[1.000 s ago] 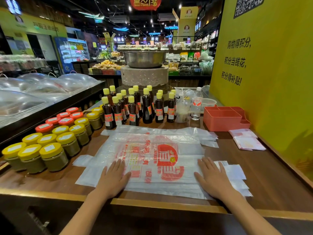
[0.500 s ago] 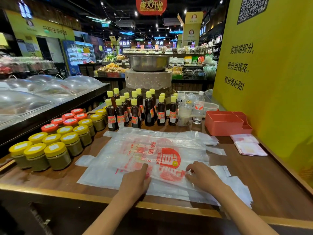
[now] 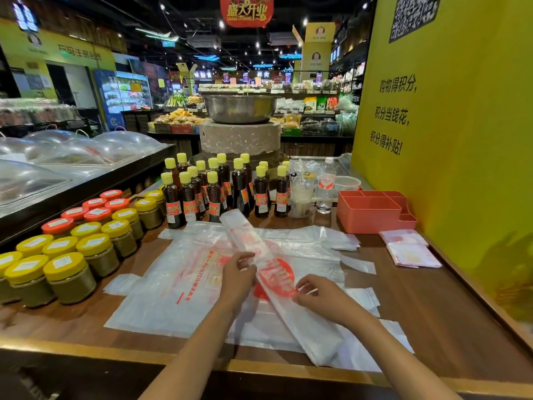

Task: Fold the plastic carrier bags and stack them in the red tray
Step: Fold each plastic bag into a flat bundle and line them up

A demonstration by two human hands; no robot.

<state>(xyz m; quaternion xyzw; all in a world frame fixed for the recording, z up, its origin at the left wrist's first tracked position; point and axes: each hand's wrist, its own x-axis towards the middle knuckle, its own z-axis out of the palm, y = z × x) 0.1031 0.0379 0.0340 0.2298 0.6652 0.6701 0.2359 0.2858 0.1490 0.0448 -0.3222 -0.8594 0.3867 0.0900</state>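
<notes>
Hands, two (image 3: 238,274) (image 3: 320,298), pinching one bag (image 3: 277,280).

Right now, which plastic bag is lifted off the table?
The long narrow folded bag, gripped by both the left hand and right hand. It slants up toward the bottles, while the other bags lie flat.

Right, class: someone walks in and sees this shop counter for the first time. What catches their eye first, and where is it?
Probably the two hands at the centre front: the left hand and right hand grip a bag folded into a long strip, slanting above a pile of flat carrier bags. Next, the yellow-lidded jars in rows at the left, and the red tray at the back right by the yellow wall.
</notes>
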